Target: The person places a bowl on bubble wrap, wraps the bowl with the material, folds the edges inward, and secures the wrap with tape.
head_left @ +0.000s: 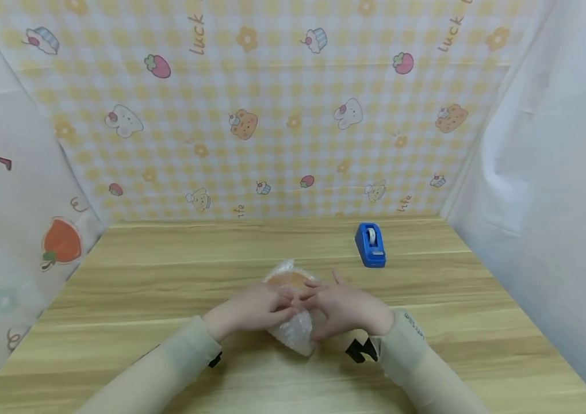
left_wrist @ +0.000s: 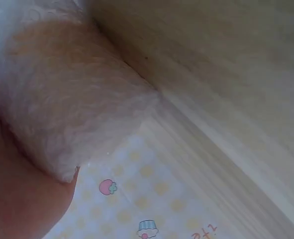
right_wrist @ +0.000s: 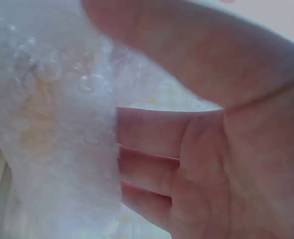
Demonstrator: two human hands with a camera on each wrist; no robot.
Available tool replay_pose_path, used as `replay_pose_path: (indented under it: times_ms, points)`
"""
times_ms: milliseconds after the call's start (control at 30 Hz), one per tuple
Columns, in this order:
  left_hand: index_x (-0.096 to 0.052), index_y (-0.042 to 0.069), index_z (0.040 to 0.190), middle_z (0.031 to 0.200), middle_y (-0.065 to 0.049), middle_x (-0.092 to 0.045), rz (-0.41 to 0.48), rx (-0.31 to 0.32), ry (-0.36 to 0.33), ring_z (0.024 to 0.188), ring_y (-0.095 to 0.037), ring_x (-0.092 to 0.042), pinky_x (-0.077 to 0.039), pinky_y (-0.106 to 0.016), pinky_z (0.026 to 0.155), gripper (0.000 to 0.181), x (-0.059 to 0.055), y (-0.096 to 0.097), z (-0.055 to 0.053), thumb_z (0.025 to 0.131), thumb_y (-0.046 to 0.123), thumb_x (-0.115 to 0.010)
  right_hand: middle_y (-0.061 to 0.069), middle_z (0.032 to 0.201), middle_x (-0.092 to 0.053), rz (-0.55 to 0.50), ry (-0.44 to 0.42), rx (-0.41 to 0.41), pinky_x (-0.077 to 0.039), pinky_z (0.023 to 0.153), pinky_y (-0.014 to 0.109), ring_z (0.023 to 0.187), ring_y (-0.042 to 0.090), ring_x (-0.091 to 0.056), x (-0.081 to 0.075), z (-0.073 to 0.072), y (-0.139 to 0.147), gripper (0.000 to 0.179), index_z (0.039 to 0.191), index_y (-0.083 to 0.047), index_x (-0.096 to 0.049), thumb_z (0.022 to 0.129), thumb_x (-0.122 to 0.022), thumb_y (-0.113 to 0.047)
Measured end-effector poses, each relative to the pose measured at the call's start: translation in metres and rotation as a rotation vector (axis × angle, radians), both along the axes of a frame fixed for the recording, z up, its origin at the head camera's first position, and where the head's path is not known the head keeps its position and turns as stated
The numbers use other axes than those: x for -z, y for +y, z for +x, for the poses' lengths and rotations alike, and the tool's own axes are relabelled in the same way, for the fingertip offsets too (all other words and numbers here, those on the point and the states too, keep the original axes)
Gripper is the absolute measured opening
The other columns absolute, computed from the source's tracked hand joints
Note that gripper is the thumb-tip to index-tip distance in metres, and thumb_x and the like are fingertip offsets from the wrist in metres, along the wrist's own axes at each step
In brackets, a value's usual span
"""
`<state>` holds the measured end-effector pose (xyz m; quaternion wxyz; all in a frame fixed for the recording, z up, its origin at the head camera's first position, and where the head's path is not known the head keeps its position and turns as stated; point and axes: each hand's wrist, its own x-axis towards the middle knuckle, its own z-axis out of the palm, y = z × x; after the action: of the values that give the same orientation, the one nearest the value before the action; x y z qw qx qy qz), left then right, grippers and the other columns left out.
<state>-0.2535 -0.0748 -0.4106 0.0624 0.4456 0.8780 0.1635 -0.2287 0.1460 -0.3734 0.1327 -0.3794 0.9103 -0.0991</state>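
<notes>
A bundle of clear bubble wrap lies around an orange-brown object with a rounded edge, near the middle of the wooden table. From the left, my left hand holds the upper face of the wrap, its thumb and fingers meeting the right hand's fingertips. My right hand grips the wrap from the right, its little finger lifted. In the right wrist view the thumb reaches over the bubble wrap, while the other fingers go behind it. In the left wrist view the wrap veils the orange-brown surface.
A blue tape dispenser with a roll of tape stands toward the back right of the wooden table. Behind it hangs a yellow checked cloth. White cloths close in both sides.
</notes>
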Motion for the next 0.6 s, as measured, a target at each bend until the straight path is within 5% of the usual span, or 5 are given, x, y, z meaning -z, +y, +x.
replay_pose_path:
  times_ms: [167,300,600]
  points:
    - [-0.062,0.021,0.085,0.067,0.011,-0.048,-0.021,0.016,0.013,0.057,-0.005,-0.044,-0.041,-0.024,0.054,0.016,-0.0023,0.0039,-0.0035,0.096,0.028,-0.053,-0.003,0.128,-0.062,-0.005,0.006,-0.003,-0.005,0.108,0.069,0.137,0.025,-0.038,0.0012,-0.0039,0.0000,0.065,0.122,-0.019,-0.068,0.069,-0.079,-0.055]
    - [-0.060,0.021,0.081,0.064,0.012,-0.047,-0.036,0.017,-0.006,0.054,-0.004,-0.042,-0.039,-0.022,0.051,0.014,-0.0013,0.0052,-0.0074,0.093,0.027,-0.055,-0.006,0.120,-0.066,-0.016,0.023,-0.009,-0.010,0.107,0.070,0.134,0.027,-0.043,0.0002,-0.0044,-0.0019,0.069,0.120,-0.016,-0.068,0.072,-0.073,-0.064]
    - [-0.064,0.020,0.091,0.067,0.014,-0.051,-0.032,0.008,-0.027,0.055,-0.003,-0.043,-0.040,-0.021,0.051,0.011,-0.0018,0.0064,-0.0061,0.092,0.027,-0.055,-0.005,0.112,-0.069,-0.033,0.043,-0.020,-0.021,0.106,0.068,0.128,0.028,-0.049,0.0021,-0.0058,-0.0026,0.042,0.115,-0.015,-0.070,0.086,-0.069,-0.045]
